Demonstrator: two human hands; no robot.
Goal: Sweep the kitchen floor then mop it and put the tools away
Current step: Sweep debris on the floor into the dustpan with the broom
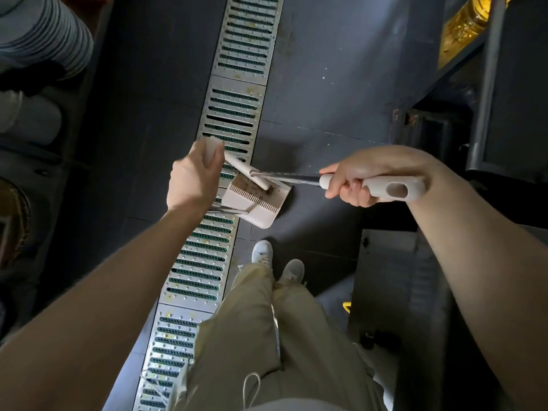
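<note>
On the far left we see a stack of plates (44, 34) and dim shelves crowding the floor's edge. Next comes a strip of dark floor (142, 114), then the long metal drain grate (234, 84) running up the middle. Our left hand (192, 179) has its grip curled round the pale top of a handle (214, 149). Below it the dustpan (256, 203) sits partly on the grate, with brown dirt inside. Our right hand (355, 182) grips the broom handle (385, 188), and its head (246, 170) lies over the pan. Our two shoes (262, 252) stand just behind. On the right, dark metal boxes (394, 292) close in. The far corners are too dark to make out.
</note>
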